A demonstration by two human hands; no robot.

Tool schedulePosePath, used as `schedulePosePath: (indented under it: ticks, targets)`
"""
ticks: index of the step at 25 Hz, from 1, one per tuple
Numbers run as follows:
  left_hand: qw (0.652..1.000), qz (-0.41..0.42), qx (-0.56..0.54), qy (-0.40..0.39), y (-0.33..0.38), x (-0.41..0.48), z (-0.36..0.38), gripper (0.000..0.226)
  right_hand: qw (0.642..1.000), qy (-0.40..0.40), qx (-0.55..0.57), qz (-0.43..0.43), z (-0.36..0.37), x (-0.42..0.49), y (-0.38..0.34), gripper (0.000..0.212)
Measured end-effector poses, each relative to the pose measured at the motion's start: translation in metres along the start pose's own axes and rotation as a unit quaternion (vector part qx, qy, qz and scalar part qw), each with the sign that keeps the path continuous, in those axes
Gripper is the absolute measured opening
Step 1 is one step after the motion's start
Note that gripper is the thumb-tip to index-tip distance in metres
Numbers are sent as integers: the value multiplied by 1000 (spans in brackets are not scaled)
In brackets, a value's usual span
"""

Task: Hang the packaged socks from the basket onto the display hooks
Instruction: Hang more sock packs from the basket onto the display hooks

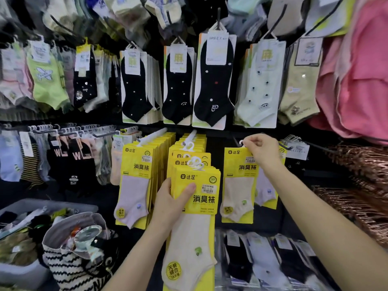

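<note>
My left hand grips a stack of yellow-carded sock packs low in the middle, thumb across the front card. My right hand pinches the white plastic hanger of one more yellow sock pack at a black display hook on the right; whether the hanger sits on the hook I cannot tell. Two full hooks of the same yellow packs hang to the left, one row and another behind my held stack. A grey basket with loose socks sits at bottom left.
Black and pale socks on cards hang on the upper row. Pink garments crowd the right side, copper hangers below them. A striped bag stands by the basket. More packaged socks lie at the lower right.
</note>
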State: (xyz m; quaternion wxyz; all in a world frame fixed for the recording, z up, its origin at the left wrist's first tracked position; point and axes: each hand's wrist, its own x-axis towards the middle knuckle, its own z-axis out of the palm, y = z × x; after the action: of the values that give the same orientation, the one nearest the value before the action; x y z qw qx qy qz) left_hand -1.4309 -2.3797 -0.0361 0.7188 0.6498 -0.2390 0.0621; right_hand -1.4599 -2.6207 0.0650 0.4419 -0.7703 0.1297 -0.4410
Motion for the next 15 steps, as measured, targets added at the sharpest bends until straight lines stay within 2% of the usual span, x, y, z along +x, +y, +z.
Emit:
schedulePosePath:
  ticks: [6, 10, 11, 13, 15]
  targets:
    - [1000, -8, 6, -11, 0, 1, 16, 28, 997, -52, -58, 12, 6, 5, 16, 11]
    - [1000, -5, -11, -22, 3, 1, 27, 41, 992, 31, -68, -100, -7, -23, 8, 15]
    - [1000, -3, -13, -18, 4, 2, 30, 39, 993, 12, -42, -105, -8, -37, 7, 19]
    - [1000, 5, -12, -7, 5, 5, 38, 31, 995, -82, 8, -56, -4, -65, 7, 34]
    - [1000, 11, -14, -6, 4, 7, 48, 25, 989, -150, -7, 1, 3, -83, 12, 46]
